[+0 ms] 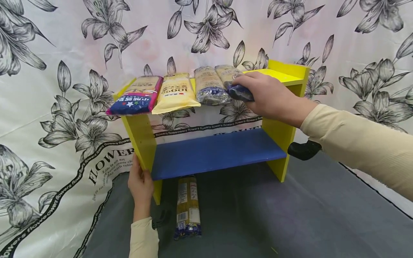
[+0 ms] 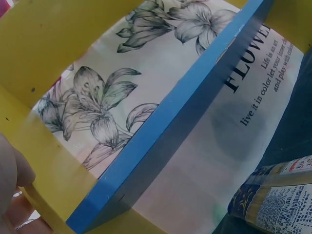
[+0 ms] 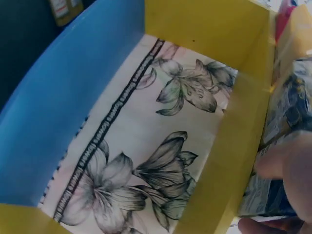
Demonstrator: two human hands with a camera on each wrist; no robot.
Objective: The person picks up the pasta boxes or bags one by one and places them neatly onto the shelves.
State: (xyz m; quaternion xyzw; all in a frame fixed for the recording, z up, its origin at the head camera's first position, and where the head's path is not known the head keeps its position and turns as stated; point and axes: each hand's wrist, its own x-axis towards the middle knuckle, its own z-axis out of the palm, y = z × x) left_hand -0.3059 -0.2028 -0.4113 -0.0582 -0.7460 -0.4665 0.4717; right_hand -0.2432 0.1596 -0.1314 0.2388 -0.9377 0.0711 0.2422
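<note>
On the top of a yellow shelf unit [image 1: 284, 75], my right hand [image 1: 269, 95] grips the dark blue front end of a clear pasta packet [image 1: 226, 72]. A second pasta packet [image 1: 211, 86] lies right beside it. Further left are a yellow bag [image 1: 175, 92] and a pink-and-blue bag [image 1: 137, 96], their front ends jutting over the edge. Low on the unit's left side panel [image 1: 138, 138], my left hand [image 1: 141, 184] holds the panel's edge, thumb in front; its other fingers are partly hidden behind the panel. Fingers [image 3: 287, 165] at the packet show in the right wrist view.
A blue middle shelf [image 1: 219, 150] spans the unit. Below it, another pasta packet [image 1: 188, 208] lies on the dark grey surface [image 1: 245, 222], reaching out past the front. A white cloth [image 1: 74, 143] with printed flowers hangs behind and to the sides.
</note>
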